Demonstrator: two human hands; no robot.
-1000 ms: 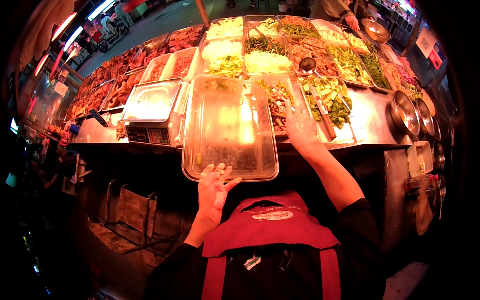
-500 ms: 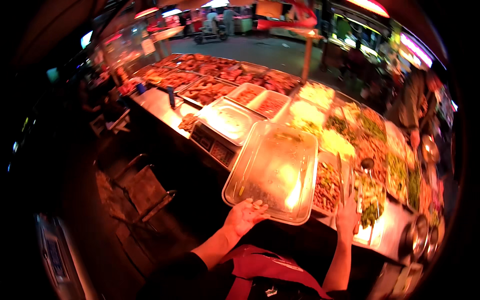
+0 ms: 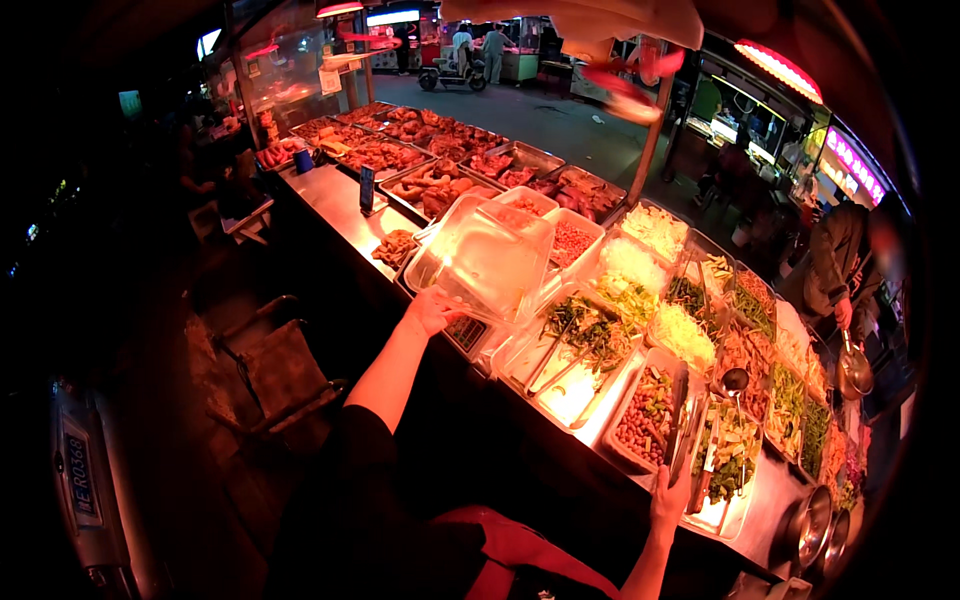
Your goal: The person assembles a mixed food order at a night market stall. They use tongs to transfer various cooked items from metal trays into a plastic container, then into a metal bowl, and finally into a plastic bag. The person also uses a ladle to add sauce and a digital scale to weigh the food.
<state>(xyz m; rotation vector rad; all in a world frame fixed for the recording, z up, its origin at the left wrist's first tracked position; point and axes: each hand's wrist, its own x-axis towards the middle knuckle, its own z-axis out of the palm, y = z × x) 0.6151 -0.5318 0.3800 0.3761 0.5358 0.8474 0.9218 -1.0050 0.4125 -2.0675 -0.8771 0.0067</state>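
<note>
Work looks partway along, judging by how things lie: the clear, rectangular plastic tray (image 3: pixel 480 262) is raised above the silvery metal tabletop (image 3: pixel 330 200), tilted over the boxy electronic scale (image 3: pixel 467 332), and though I cannot tell whether its underside touches the scale, it does not look set down. The bare left hand (image 3: pixel 433 310) has its grip closed on the tray's near edge, fingers bent against the plastic; inside, glare hides part of the floor, and no heap of food shows. Just to the right, a see-through rectangular plastic container (image 3: pixel 570 398) stands uncovered, dark shredded greens (image 3: pixel 590 335) at its far end and its near end bare. The bare right hand (image 3: pixel 670 495) is at the near edge of a translucent plastic tub (image 3: pixel 612 440) of reddish-brown peanuts (image 3: pixel 645 425), fingers pointing forward; how far its grip is open, and whether it has hold of anything, I cannot tell. Left undone, as I judge it: the raised tray is neither at rest nor released
</note>
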